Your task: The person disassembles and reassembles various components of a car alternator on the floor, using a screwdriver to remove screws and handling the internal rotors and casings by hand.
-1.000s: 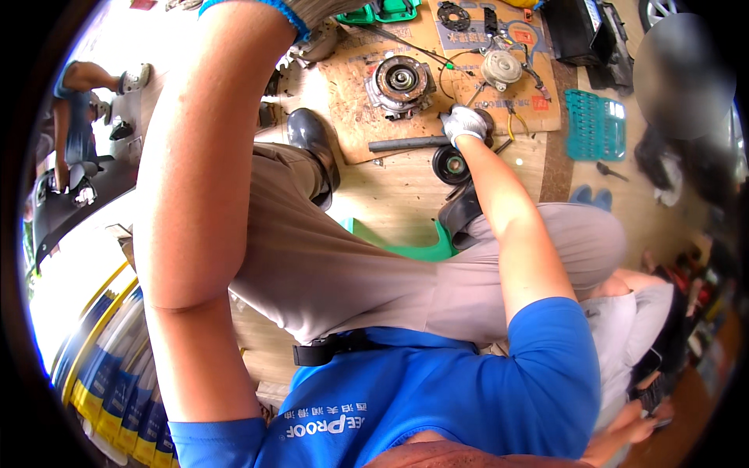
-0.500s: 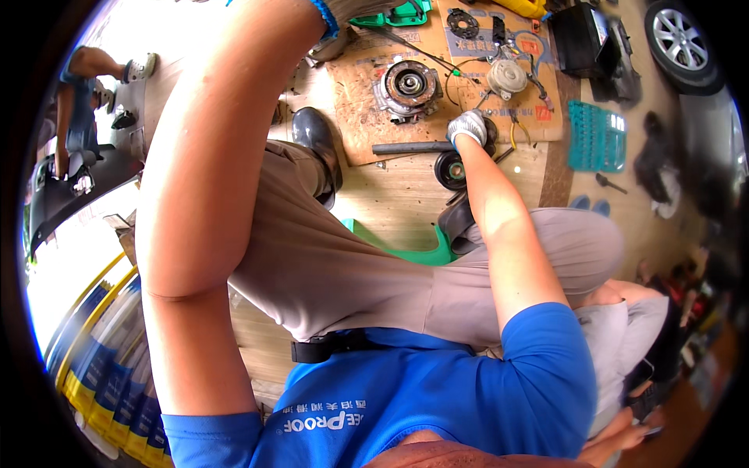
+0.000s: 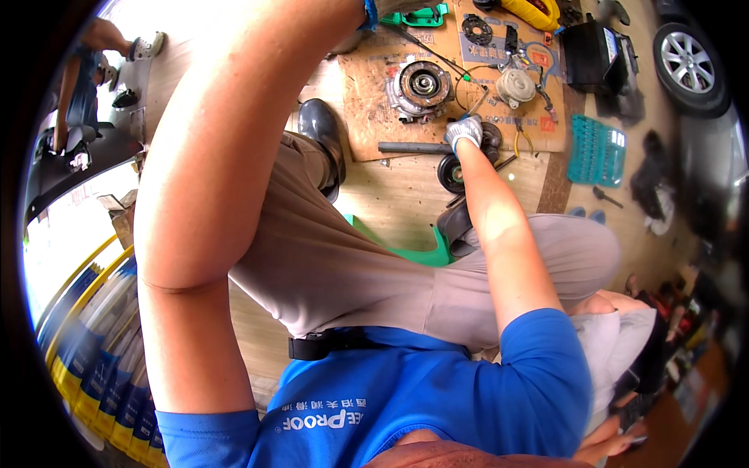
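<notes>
Head view — left hand (image 3: 399, 5) is brought nearer right hand (image 3: 465, 131).
Latter curled near black pulley (image 3: 451, 173) — neither hand's hold can be told.

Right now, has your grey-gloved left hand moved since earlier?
Yes, the left hand moved rightward, judged against the round metal pulley assembly on brown cardboard.

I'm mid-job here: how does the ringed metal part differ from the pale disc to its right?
The ringed metal part looks bigger; the pale disc looks smaller. The ringed metal part shows a dark, rust-brown ring around its hub; the pale disc has a lighter, plainer face. Both have round faces and rest on the cardboard.
</notes>
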### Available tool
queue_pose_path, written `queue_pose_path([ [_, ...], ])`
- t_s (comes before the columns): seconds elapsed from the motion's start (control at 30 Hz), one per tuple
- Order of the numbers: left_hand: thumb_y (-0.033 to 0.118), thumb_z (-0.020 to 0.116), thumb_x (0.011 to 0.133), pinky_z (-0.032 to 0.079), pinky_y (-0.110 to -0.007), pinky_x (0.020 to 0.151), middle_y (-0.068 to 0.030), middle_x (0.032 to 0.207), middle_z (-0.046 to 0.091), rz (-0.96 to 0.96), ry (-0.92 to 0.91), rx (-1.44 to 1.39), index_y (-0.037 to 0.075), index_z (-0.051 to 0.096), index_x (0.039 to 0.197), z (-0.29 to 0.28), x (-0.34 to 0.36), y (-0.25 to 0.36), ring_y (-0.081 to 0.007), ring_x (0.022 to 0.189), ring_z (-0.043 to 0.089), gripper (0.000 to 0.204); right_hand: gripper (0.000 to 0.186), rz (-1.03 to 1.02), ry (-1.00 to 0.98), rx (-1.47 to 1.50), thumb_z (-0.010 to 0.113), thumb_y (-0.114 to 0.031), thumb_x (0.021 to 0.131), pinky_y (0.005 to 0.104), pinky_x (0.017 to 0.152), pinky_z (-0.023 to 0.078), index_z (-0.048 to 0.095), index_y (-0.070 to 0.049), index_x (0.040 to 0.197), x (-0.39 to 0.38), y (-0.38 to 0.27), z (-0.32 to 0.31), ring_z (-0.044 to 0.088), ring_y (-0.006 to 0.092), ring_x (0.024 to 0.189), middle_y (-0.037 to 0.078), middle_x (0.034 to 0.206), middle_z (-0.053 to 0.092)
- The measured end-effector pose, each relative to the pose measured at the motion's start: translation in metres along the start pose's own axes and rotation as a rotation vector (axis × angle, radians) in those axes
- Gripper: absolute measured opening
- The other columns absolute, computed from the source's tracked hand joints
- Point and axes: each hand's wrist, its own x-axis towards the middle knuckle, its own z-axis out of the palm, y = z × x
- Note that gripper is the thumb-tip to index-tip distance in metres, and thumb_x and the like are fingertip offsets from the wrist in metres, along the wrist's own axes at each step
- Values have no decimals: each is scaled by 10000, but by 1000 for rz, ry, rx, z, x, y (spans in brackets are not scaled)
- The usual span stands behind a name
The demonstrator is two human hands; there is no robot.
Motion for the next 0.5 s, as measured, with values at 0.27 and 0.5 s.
queue_pose_path([
  [0.27,250,634,877,575,-481,626,-189,766,711,-34,-60,30,21,721,880,-4,4,0,-345,706,717,245,362,-333,-336,-338,593,-269,875,467,926,544,748,5,1053,1,8,-33,699,376,1116,241,1152,730],
  [0.5,262,664,868,566,-499,606,-202,768,724,88,-77,42,20,761,849,-2,11,-7,-355,709,729,261,289,-1055,-72,-1129,644,-38,873,419,701,583,740,-93,1140,-16,13,-137,722,306,804,163,891,737],
])
